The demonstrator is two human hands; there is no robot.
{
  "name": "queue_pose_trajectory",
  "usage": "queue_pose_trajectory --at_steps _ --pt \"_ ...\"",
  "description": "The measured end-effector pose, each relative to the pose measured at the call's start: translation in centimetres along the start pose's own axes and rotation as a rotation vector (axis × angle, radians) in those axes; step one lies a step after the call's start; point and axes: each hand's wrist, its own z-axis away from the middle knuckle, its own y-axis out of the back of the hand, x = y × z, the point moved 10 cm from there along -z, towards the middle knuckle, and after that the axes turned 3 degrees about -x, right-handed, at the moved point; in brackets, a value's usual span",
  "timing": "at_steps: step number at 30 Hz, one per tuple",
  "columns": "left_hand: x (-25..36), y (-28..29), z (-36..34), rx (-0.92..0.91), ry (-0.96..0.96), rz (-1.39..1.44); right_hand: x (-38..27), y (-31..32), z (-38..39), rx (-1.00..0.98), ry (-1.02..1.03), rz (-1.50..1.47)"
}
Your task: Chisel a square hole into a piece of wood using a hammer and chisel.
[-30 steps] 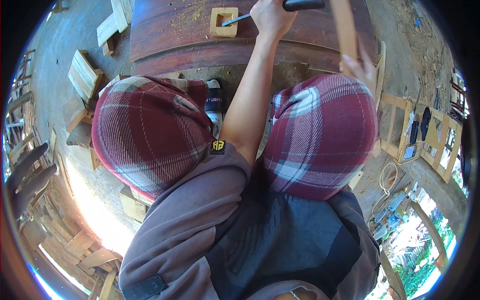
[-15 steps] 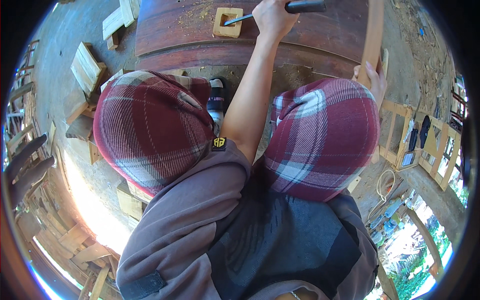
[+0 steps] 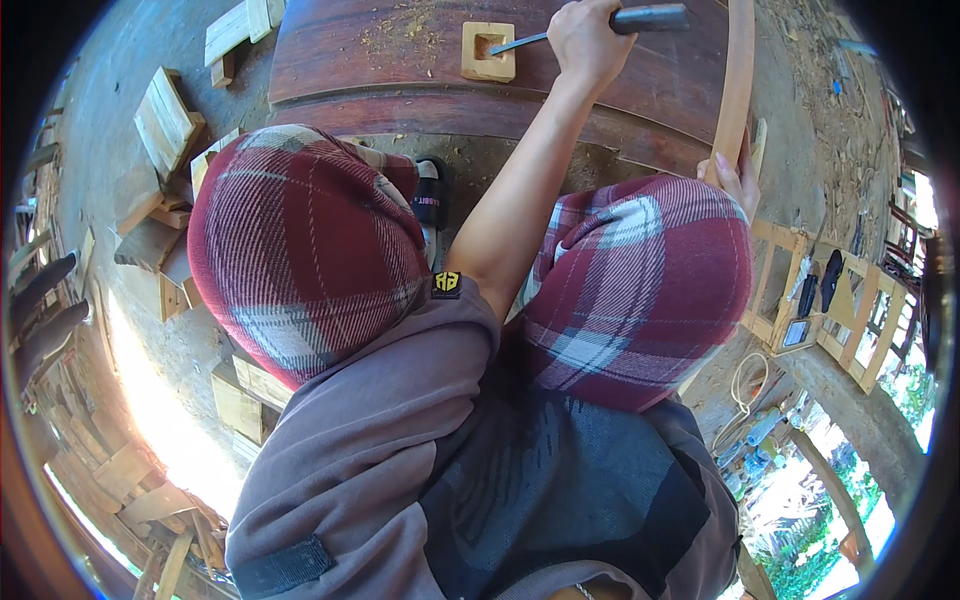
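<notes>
On the red-brown counter [image 3: 400, 50], a small square block [image 3: 488, 51] with a cut pocket, light, likely to slide. Left hand [image 3: 590, 40] fingers closed round chisel [image 3: 600, 25] handle, tip in pocket. Right hand [image 3: 737, 180] fingers wrap a thin strip [image 3: 737, 90], stiff but slender; grip low.

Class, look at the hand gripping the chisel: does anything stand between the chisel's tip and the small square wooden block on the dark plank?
Nothing visible does. The left hand grips the chisel, whose blade runs unobstructed to the recess of the wooden block on the dark plank. The right hand holds a curved wooden strip off to the side.
</notes>
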Motion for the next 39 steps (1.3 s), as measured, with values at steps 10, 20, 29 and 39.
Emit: queue_pose_trajectory --at_steps 10,20,29,39 --pt "-0.2 -0.9 -0.4 -0.042 0.16 0.076 0.6 -0.3 -0.5 -0.074 0.014 0.096" --pt "-0.6 -1.3 0.7 0.11 0.024 0.018 0.6 0.0 -0.5 -0.075 -0.012 0.186" --pt "-1.3 -1.1 0.6 0.129 0.061 0.038 -3.4 2.3 1.8 0.063 0.093 -0.127" --pt "-0.7 -1.2 0.8 0.11 0.061 0.006 -3.5 0.8 0.6 -0.094 0.103 -0.044"
